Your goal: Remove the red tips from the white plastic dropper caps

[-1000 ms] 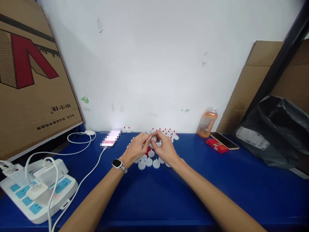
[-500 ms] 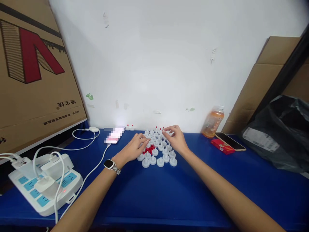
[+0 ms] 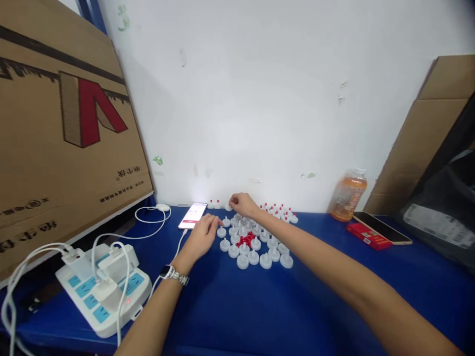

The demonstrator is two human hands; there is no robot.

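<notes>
My right hand [image 3: 243, 204] reaches across to the back of the table, fingers pinched on a white nozzle cap [image 3: 228, 206] by the wall. Its tip is hidden by the fingers. Just left of it stand two red-tipped nozzle caps [image 3: 214, 204]. My left hand [image 3: 204, 233], with a watch on the wrist, rests at the left edge of the group, thumb and fingers drawn together; whether they hold anything is too small to see. Several translucent white nozzle caps [image 3: 265, 260] stand spout up around a heap of small red tips [image 3: 245, 241]. More red-tipped ones [image 3: 282, 212] stand behind my right forearm.
A lit phone [image 3: 193, 215] on a cable lies left of my left hand. Nearer on the left is a power strip [image 3: 106, 291] with plugs and cords. At right are an orange drink bottle [image 3: 349, 195], a red packet [image 3: 369, 236] and a dark phone [image 3: 384, 228]. Cardboard [image 3: 48, 133] stands left.
The view has turned left. My right hand has moved from the group's right back side leftward to the two red-tipped caps. My left hand has drawn left, off the group.
</notes>
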